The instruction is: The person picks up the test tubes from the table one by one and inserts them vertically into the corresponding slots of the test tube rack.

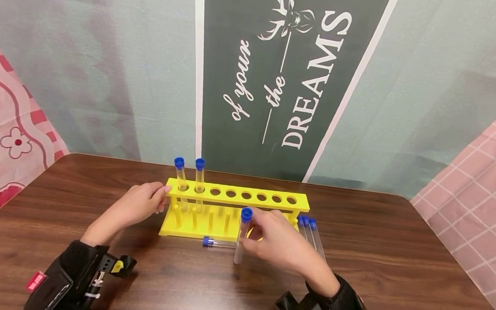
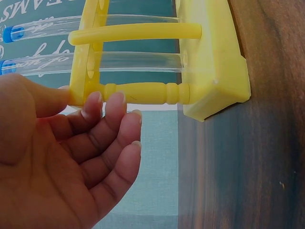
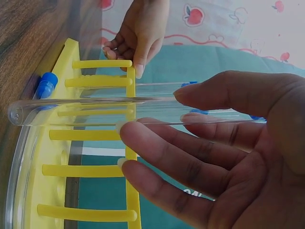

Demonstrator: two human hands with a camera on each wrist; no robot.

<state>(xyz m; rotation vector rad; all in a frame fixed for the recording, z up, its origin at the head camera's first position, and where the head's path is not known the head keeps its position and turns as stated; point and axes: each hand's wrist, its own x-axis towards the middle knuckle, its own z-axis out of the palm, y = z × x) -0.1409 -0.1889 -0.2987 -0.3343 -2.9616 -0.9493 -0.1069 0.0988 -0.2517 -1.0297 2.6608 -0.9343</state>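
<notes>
Tube loading, third one in hand

Head: right hand pinches a capped tube upright before the rack. Left hand steadies its end.
Left wrist: fingers relaxed against the rack's top plate.
Right wrist: tube pinched; next, align with a free hole.

Bare hands; black wrist straps, yellow clips, red tag.
</notes>
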